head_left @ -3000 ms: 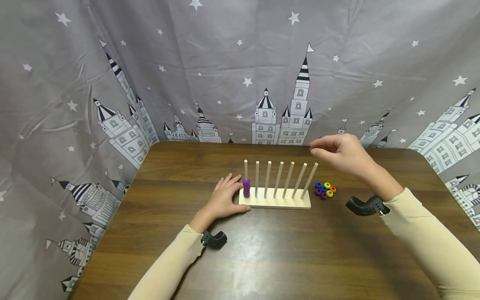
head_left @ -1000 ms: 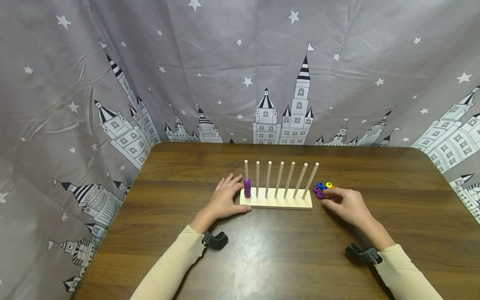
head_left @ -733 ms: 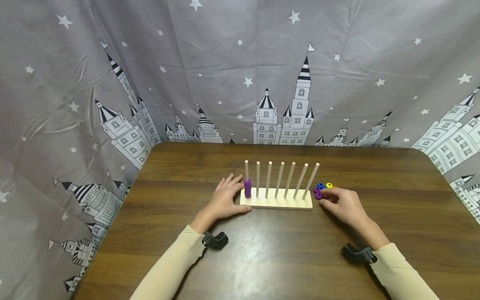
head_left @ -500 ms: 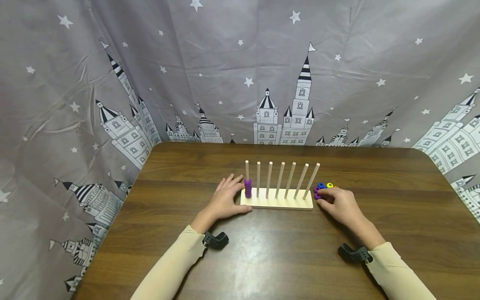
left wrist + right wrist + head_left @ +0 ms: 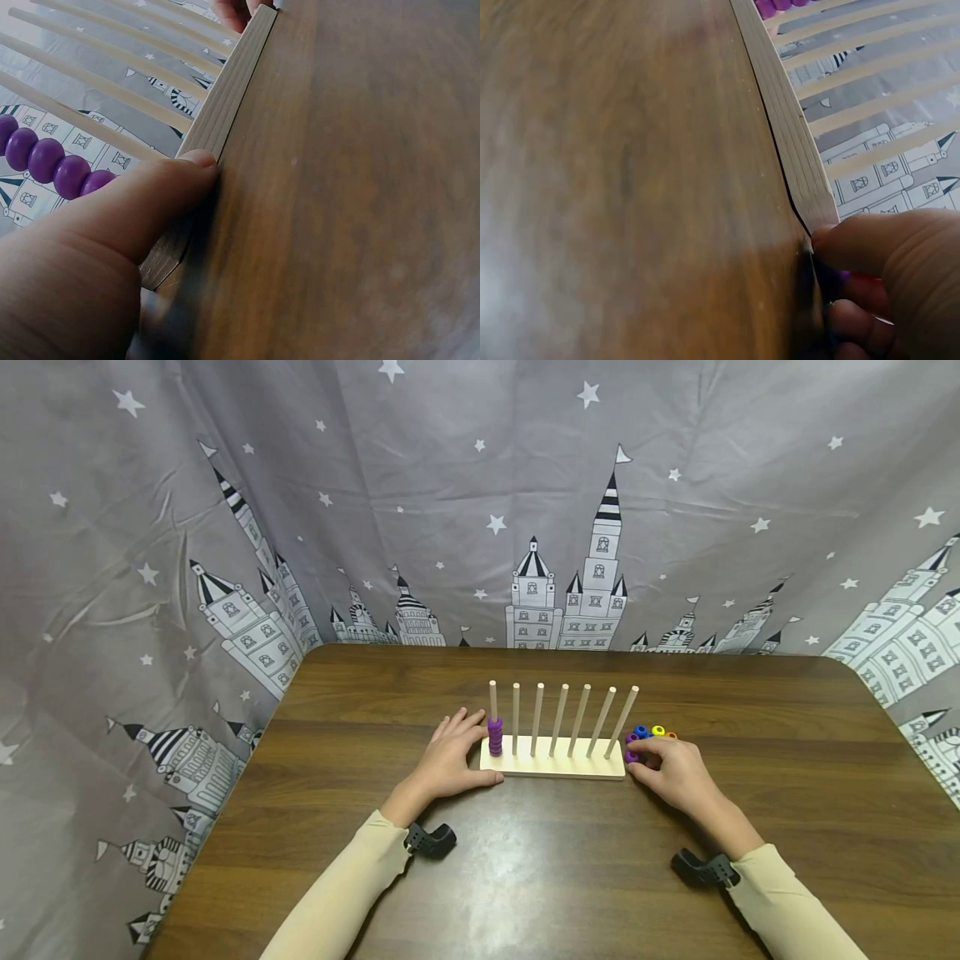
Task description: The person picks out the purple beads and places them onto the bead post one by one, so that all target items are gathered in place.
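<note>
A pale wooden peg stand [image 5: 551, 767] lies on the table with a row of several upright pegs. Purple beads [image 5: 495, 737] are stacked on its leftmost peg. My left hand [image 5: 448, 760] grips the stand's left end, thumb along the front edge and fingers spread behind. The left wrist view shows that thumb [image 5: 146, 196] pressed on the wood. At the other end, my right hand [image 5: 681, 777] pinches a loose purple bead [image 5: 632, 757] between thumb and fingers, close beside the stand's corner. In the right wrist view the fingers mostly hide this bead.
Just behind the right fingers sit more loose beads: another purple one [image 5: 631, 738], blue [image 5: 641, 732], yellow [image 5: 658, 731] and orange [image 5: 672, 735], partly covered by the hand. The brown table [image 5: 540, 860] ends at a grey castle-print curtain [image 5: 420, 510].
My right hand came down from above the table's back right to the loose beads, took a purple one and slid it left toward the stand. The left hand has stayed put.
</note>
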A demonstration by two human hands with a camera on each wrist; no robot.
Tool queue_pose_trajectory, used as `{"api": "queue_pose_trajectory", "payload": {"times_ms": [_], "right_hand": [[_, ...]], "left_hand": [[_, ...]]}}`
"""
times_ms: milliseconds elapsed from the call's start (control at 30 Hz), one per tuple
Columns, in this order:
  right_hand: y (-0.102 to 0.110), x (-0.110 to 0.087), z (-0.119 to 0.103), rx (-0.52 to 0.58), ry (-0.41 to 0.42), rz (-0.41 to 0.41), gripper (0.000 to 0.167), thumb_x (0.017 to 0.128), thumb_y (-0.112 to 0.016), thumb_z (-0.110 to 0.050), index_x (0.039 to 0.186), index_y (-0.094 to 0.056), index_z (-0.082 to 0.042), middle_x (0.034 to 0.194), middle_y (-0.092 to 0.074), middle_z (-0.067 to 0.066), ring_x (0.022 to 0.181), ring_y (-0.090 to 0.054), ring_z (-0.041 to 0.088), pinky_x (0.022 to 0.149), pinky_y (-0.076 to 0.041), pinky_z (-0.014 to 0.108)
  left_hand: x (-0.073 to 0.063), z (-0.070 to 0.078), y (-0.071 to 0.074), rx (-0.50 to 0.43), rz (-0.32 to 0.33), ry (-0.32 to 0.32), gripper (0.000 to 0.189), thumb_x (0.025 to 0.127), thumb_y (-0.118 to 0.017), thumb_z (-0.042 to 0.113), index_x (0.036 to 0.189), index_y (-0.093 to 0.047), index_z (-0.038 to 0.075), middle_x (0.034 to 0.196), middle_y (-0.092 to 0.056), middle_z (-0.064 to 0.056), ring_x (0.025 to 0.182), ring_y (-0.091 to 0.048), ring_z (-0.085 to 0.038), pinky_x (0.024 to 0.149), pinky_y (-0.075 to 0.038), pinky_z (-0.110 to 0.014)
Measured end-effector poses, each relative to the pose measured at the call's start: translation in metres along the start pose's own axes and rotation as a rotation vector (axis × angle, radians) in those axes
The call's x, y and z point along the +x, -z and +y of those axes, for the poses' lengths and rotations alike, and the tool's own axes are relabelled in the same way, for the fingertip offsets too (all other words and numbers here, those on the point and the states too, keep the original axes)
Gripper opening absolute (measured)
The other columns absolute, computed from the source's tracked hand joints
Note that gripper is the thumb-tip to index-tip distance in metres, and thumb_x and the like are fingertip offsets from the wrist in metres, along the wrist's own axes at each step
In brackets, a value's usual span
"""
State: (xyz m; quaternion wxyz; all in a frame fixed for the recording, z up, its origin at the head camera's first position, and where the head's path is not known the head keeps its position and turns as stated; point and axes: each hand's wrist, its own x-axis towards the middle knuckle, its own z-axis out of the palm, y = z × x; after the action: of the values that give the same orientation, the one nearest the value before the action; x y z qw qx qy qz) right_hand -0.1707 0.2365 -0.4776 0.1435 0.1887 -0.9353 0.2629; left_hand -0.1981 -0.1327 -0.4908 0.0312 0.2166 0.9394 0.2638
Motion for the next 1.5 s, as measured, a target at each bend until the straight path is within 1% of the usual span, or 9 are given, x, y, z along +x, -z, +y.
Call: {"api": "queue_pose_trajectory", "payload": {"times_ms": [133,233,400,600,800,933,1067,1233,1500], "right_hand": [[-0.0009,0.0017,0.0001,-0.009,0.017,-0.014,0.021,0.075,-0.083,-0.004,0.096,-0.078,-0.003,0.080,-0.073,0.005,0.063,-0.053,0.004,0.057,-0.045,0.023],[-0.0002,0.0018,0.0005,-0.013,0.026,-0.004,0.021,0.074,-0.083,-0.003,0.095,-0.079,-0.003,0.084,-0.075,0.008,0.065,-0.055,0.006,0.058,-0.047,0.024],[0.0015,0.0016,0.0014,-0.016,0.045,0.029,0.021,0.072,-0.083,-0.001,0.093,-0.079,-0.003,0.084,-0.075,0.009,0.065,-0.057,0.007,0.058,-0.049,0.025],[0.0005,0.0019,0.0008,-0.005,0.064,0.043,0.019,0.072,-0.083,-0.001,0.090,-0.078,-0.003,0.082,-0.074,0.008,0.064,-0.056,0.007,0.058,-0.047,0.025],[-0.0007,0.0000,-0.0009,0.014,0.005,0.004,0.018,0.074,-0.084,-0.003,0.091,-0.078,-0.005,0.080,-0.073,0.004,0.065,-0.055,0.005,0.058,-0.047,0.024],[0.0004,-0.0021,-0.0017,0.038,-0.068,-0.025,0.017,0.076,-0.084,-0.006,0.092,-0.079,-0.007,0.074,-0.071,0.000,0.065,-0.054,0.003,0.058,-0.046,0.022],[0.0021,-0.0033,-0.0030,0.066,-0.111,-0.038,0.017,0.078,-0.084,-0.007,0.094,-0.079,-0.007,0.068,-0.068,-0.003,0.063,-0.050,-0.001,0.057,-0.045,0.021],[0.0015,-0.0032,-0.0031,0.087,-0.114,-0.029,0.017,0.078,-0.083,-0.006,0.094,-0.079,-0.008,0.067,-0.066,-0.004,0.062,-0.048,-0.004,0.056,-0.044,0.020],[0.0019,-0.0041,-0.0039,0.110,-0.105,-0.028,0.020,0.077,-0.084,-0.004,0.097,-0.080,-0.006,0.066,-0.066,-0.002,0.061,-0.048,-0.003,0.054,-0.044,0.019]], "left_hand": [[0.0004,0.0014,0.0011,-0.002,-0.002,0.004,0.076,0.077,-0.080,0.051,0.139,-0.061,0.012,0.165,-0.037,-0.014,0.157,-0.021,-0.041,0.129,-0.009,-0.060],[0.0010,0.0029,0.0026,0.000,-0.004,0.003,0.076,0.077,-0.080,0.052,0.139,-0.061,0.012,0.165,-0.036,-0.014,0.157,-0.020,-0.041,0.129,-0.009,-0.060],[0.0020,0.0049,0.0051,0.006,-0.007,0.000,0.077,0.077,-0.080,0.052,0.139,-0.060,0.011,0.165,-0.036,-0.014,0.157,-0.021,-0.041,0.129,-0.009,-0.060],[0.0016,0.0063,0.0080,-0.003,0.006,-0.007,0.076,0.076,-0.082,0.050,0.138,-0.062,0.010,0.163,-0.038,-0.017,0.156,-0.023,-0.043,0.128,-0.011,-0.062],[0.0008,0.0055,0.0066,-0.002,-0.001,0.002,0.077,0.076,-0.082,0.050,0.139,-0.061,0.011,0.164,-0.037,-0.015,0.157,-0.022,-0.042,0.129,-0.010,-0.061],[0.0000,0.0046,0.0050,-0.002,0.001,0.000,0.076,0.076,-0.082,0.050,0.138,-0.061,0.011,0.164,-0.038,-0.015,0.156,-0.023,-0.042,0.129,-0.010,-0.061],[-0.0008,0.0036,0.0036,-0.001,0.002,-0.002,0.076,0.077,-0.081,0.051,0.138,-0.062,0.010,0.164,-0.038,-0.015,0.156,-0.024,-0.042,0.129,-0.011,-0.061],[-0.0014,0.0023,0.0024,0.006,-0.007,0.002,0.077,0.077,-0.080,0.052,0.139,-0.061,0.010,0.164,-0.037,-0.014,0.157,-0.022,-0.041,0.129,-0.009,-0.060],[-0.0014,0.0017,0.0016,0.005,-0.002,0.002,0.076,0.077,-0.080,0.052,0.138,-0.061,0.010,0.164,-0.038,-0.014,0.157,-0.022,-0.041,0.129,-0.010,-0.061]]}}
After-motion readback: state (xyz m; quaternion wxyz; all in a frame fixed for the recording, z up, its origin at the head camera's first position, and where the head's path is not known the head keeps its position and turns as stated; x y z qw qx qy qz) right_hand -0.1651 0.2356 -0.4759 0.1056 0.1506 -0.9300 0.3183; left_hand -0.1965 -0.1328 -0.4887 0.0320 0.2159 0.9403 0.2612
